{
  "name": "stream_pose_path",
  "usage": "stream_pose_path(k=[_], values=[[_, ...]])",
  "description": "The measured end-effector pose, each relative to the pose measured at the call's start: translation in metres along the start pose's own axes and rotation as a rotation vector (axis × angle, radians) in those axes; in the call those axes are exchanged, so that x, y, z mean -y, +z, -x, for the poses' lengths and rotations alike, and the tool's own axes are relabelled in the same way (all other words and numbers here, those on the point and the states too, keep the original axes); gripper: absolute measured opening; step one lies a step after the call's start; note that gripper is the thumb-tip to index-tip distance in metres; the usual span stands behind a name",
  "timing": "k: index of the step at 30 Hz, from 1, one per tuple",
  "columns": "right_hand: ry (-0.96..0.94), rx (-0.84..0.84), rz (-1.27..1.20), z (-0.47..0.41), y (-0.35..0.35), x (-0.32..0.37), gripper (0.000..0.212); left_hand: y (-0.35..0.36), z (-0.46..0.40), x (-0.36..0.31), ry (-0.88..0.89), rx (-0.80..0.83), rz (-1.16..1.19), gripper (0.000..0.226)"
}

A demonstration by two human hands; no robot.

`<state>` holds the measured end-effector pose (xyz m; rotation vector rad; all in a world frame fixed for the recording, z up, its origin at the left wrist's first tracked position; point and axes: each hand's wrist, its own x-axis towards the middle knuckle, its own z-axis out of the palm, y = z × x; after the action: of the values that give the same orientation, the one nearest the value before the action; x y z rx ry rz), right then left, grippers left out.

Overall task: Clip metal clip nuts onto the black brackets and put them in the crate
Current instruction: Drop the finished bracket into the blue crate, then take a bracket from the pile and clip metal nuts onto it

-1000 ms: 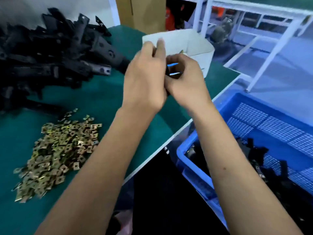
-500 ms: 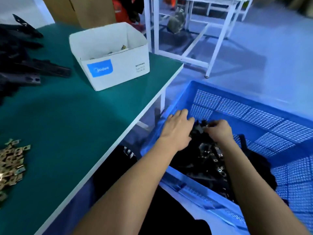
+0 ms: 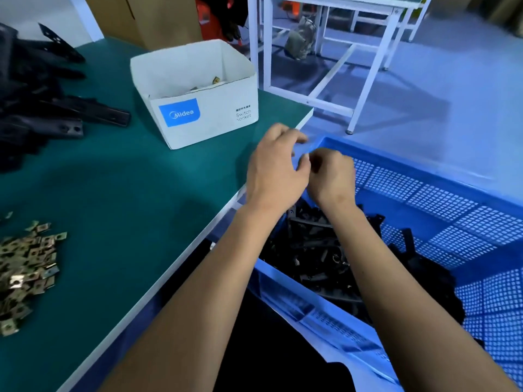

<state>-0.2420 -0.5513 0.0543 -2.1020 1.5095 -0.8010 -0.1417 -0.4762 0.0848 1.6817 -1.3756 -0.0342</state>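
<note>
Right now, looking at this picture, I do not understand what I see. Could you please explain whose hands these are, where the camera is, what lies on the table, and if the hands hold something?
There is no machine here. A person wears one camera on the head, looking down at their own bare hands. The left hand and right hand are raised above the blue crate, which holds black brackets. The left hand's fingers are relaxed and seem empty; the right hand's fingers are curled, and I cannot tell if they hold anything. On the green table lie a heap of metal clip nuts, a pile of loose brackets, and a white cardboard box.
</note>
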Motion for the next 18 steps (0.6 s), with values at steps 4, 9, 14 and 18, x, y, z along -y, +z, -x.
stream_pose_path(k=[4,9,14,18], values=[[-0.294,-0.043,-0.063,0.021,0.000,0.071,0.029,-0.059,-0.005,0.007,-0.001,-0.275,0.074,0.020],[-0.616,0.081,-0.109,0.049,0.030,0.159,0.009,-0.155,0.016,0.055,-0.116,-0.505,-0.027,0.019],[-0.826,0.335,-0.064,0.097,0.080,0.245,0.010,-0.256,0.070,0.108,-0.287,-0.619,-0.266,0.019],[-1.009,0.486,-0.074,0.148,0.115,0.304,0.009,-0.333,0.131,0.147,-0.473,-0.665,-0.453,0.024]])
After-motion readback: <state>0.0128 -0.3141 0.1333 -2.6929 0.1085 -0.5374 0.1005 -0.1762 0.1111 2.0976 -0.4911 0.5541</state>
